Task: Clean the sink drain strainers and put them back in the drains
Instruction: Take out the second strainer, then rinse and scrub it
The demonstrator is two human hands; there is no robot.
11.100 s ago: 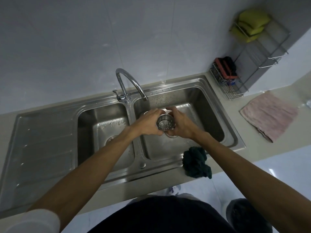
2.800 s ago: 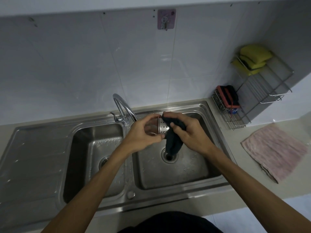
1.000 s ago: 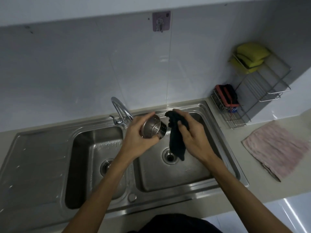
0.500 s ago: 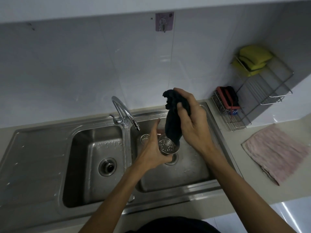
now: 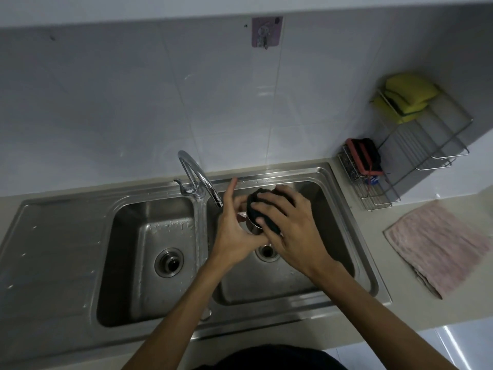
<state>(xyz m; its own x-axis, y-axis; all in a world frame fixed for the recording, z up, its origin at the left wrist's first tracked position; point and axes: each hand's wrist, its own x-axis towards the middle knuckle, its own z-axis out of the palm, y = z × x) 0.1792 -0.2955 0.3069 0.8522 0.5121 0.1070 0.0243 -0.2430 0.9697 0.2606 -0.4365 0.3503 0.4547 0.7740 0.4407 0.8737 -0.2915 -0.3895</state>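
Strainer (image 5: 252, 228) gripped by left hand (image 5: 234, 233), wiped with cloth (image 5: 254, 206) clutched in right hand (image 5: 293, 231); right drain (image 5: 266, 252) at 6 o'clock and left drain (image 5: 169, 263) at 8 o'clock not yet refitted.

Strainer (image 5: 253, 227): small steel cup, only a strip of its side wall visible, the rest wrapped in dark cloth (image 5: 260, 206). It is held in the air over the right basin, just above right drain (image 5: 266, 252). Right drain and left drain (image 5: 169, 263): steel-ringed, both open dark holes.
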